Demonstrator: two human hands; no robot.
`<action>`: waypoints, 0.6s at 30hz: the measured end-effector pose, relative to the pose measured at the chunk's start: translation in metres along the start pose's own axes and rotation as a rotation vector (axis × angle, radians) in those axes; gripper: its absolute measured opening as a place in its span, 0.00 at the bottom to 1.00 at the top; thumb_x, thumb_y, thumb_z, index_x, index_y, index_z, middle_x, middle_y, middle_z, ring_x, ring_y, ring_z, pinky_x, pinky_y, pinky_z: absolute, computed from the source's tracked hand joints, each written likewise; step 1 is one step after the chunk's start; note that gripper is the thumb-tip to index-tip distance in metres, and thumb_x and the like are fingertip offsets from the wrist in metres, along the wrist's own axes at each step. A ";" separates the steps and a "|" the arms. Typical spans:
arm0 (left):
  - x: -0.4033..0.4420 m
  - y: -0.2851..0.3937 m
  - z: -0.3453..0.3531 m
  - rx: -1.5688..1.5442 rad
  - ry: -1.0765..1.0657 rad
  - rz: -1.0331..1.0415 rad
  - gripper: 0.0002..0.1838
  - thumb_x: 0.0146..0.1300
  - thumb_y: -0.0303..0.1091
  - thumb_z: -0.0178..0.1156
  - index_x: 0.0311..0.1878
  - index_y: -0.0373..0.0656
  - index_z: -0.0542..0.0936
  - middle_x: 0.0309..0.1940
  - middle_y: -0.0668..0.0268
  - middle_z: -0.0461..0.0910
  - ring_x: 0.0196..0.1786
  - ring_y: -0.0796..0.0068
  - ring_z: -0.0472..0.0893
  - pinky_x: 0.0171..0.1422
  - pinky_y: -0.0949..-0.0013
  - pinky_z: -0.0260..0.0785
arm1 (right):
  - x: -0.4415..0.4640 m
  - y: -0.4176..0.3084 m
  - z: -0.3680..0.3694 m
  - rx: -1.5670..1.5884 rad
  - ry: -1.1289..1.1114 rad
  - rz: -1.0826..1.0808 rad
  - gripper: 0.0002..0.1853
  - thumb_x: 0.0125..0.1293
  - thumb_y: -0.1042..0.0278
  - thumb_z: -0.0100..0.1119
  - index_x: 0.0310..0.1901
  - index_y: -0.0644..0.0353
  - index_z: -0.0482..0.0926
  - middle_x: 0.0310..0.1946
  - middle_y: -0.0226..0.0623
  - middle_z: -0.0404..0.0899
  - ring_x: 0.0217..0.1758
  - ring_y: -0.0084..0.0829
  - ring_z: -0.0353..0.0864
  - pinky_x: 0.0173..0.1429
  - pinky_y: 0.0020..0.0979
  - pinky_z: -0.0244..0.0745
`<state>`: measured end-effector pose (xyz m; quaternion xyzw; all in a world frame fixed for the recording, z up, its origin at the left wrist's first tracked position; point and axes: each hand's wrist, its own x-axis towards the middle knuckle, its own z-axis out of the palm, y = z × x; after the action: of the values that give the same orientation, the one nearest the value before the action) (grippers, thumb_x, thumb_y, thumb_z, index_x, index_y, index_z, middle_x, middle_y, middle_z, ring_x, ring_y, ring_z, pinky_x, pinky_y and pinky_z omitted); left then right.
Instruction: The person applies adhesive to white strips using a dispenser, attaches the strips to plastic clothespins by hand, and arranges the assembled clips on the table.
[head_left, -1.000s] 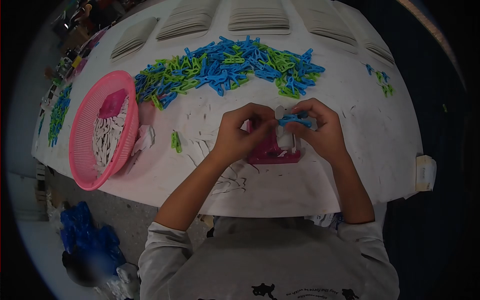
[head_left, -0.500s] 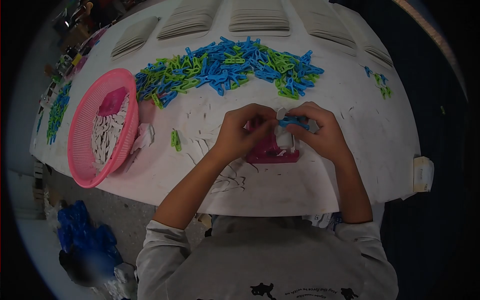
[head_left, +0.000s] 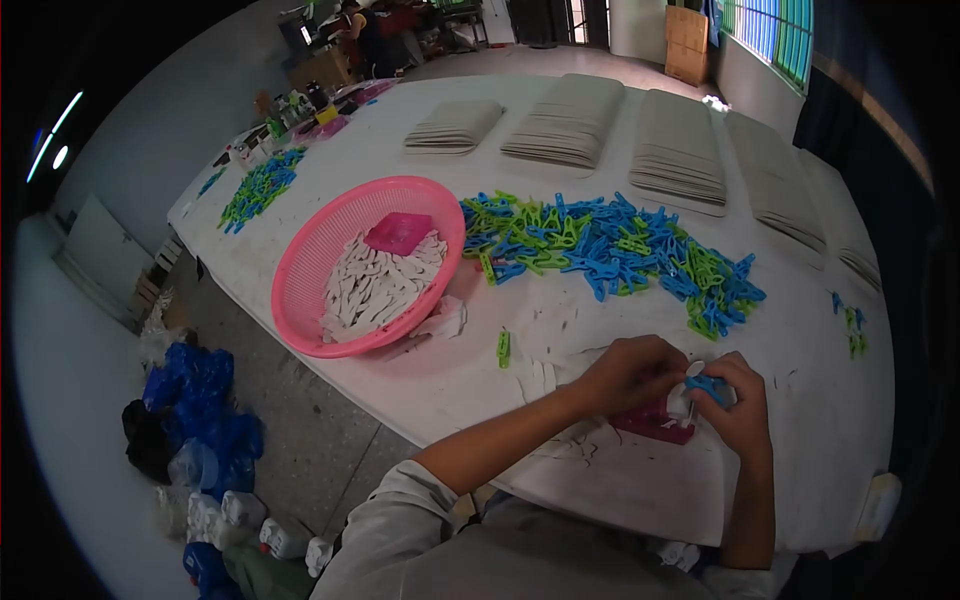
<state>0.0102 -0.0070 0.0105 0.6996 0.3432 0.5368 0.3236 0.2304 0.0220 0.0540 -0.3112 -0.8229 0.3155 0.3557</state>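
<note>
My right hand (head_left: pixel 742 405) pinches a blue plastic clip (head_left: pixel 710 386) in front of me. Against the clip is a small white rounded piece (head_left: pixel 694 370). My left hand (head_left: pixel 638 373) has its fingers closed at that white piece, their tips partly hidden. Directly below both hands sits a dark pink tray (head_left: pixel 660 430) with a white object (head_left: pixel 680 402) standing in it. Left of the hands, a lone green clip (head_left: pixel 503 347) lies on the white table (head_left: pixel 590 500).
A heap of blue and green clips (head_left: pixel 610 245) spreads beyond my hands. A pink basket (head_left: pixel 290 290) holds white strips and a small pink dish (head_left: pixel 400 233). Stacks of grey boards (head_left: pixel 565 120) line the far side. Blue bags (head_left: pixel 200 390) lie on the floor; a person (head_left: pixel 365 40) is far back.
The view has swung left and upward, so the table and hands appear farther right and lower, and the room behind shows. My hands keep their pose at the blue clip.
</note>
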 end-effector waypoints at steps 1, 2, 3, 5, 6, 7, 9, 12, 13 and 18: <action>0.001 0.000 -0.001 -0.001 0.002 0.007 0.07 0.62 0.28 0.69 0.43 0.43 0.83 0.35 0.66 0.84 0.33 0.75 0.81 0.38 0.71 0.72 | 0.000 0.000 0.001 -0.005 0.009 0.002 0.13 0.51 0.74 0.73 0.39 0.65 0.82 0.34 0.38 0.79 0.39 0.35 0.78 0.43 0.33 0.72; 0.001 0.000 -0.001 0.011 -0.003 0.015 0.07 0.62 0.28 0.69 0.43 0.43 0.83 0.35 0.66 0.84 0.33 0.75 0.81 0.38 0.71 0.72 | -0.001 0.000 0.003 -0.007 0.017 0.007 0.13 0.50 0.75 0.72 0.39 0.65 0.82 0.34 0.39 0.79 0.38 0.35 0.78 0.43 0.33 0.72; 0.001 0.000 -0.001 0.022 -0.008 0.021 0.07 0.63 0.28 0.69 0.43 0.42 0.83 0.35 0.66 0.84 0.33 0.76 0.81 0.38 0.71 0.72 | -0.001 -0.001 0.004 -0.011 0.015 0.009 0.13 0.50 0.75 0.72 0.39 0.65 0.82 0.34 0.39 0.79 0.38 0.35 0.78 0.43 0.33 0.72; 0.001 -0.001 -0.002 0.008 -0.020 0.010 0.07 0.63 0.28 0.69 0.43 0.42 0.83 0.35 0.66 0.84 0.33 0.75 0.81 0.38 0.71 0.72 | -0.001 -0.002 0.007 -0.053 0.055 -0.029 0.13 0.49 0.77 0.71 0.38 0.65 0.81 0.32 0.39 0.78 0.37 0.36 0.77 0.41 0.33 0.72; 0.001 -0.001 -0.002 -0.001 -0.034 -0.002 0.07 0.63 0.28 0.69 0.43 0.42 0.83 0.34 0.66 0.84 0.33 0.75 0.81 0.38 0.71 0.72 | -0.001 -0.001 0.008 -0.056 0.055 -0.026 0.13 0.49 0.77 0.71 0.38 0.65 0.81 0.32 0.39 0.78 0.37 0.36 0.77 0.41 0.33 0.72; 0.001 -0.001 -0.003 -0.005 -0.036 -0.004 0.07 0.63 0.28 0.69 0.43 0.42 0.83 0.34 0.66 0.84 0.33 0.75 0.81 0.38 0.71 0.72 | 0.000 -0.001 0.008 -0.071 0.073 -0.068 0.13 0.47 0.77 0.70 0.37 0.65 0.81 0.31 0.39 0.78 0.36 0.37 0.77 0.40 0.33 0.72; 0.001 0.001 -0.004 -0.015 -0.073 0.001 0.08 0.62 0.29 0.69 0.43 0.42 0.83 0.34 0.67 0.84 0.32 0.74 0.81 0.37 0.71 0.72 | -0.002 0.000 0.012 -0.083 0.102 -0.098 0.13 0.46 0.78 0.70 0.37 0.64 0.81 0.31 0.39 0.77 0.35 0.37 0.77 0.39 0.33 0.72; 0.001 0.007 -0.007 0.010 -0.113 0.022 0.08 0.62 0.29 0.69 0.43 0.42 0.83 0.35 0.67 0.84 0.32 0.74 0.81 0.38 0.71 0.72 | -0.003 0.001 0.012 -0.089 0.119 -0.159 0.14 0.44 0.78 0.69 0.36 0.63 0.81 0.29 0.39 0.77 0.34 0.36 0.77 0.37 0.34 0.72; 0.001 0.006 -0.007 0.007 -0.121 0.023 0.08 0.62 0.29 0.69 0.43 0.42 0.83 0.35 0.67 0.84 0.32 0.74 0.81 0.38 0.71 0.72 | -0.004 0.000 0.012 -0.087 0.114 -0.173 0.14 0.43 0.78 0.68 0.36 0.63 0.81 0.29 0.39 0.77 0.33 0.36 0.77 0.37 0.34 0.72; 0.004 0.010 -0.013 -0.025 -0.105 0.024 0.09 0.59 0.25 0.70 0.43 0.41 0.84 0.36 0.67 0.85 0.33 0.75 0.81 0.40 0.71 0.72 | -0.004 -0.001 0.015 -0.088 0.123 -0.155 0.14 0.45 0.77 0.69 0.36 0.63 0.81 0.30 0.39 0.77 0.33 0.36 0.77 0.37 0.33 0.73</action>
<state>-0.0002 -0.0085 0.0238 0.7268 0.3107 0.5073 0.3433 0.2210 0.0137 0.0452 -0.2807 -0.8342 0.2306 0.4150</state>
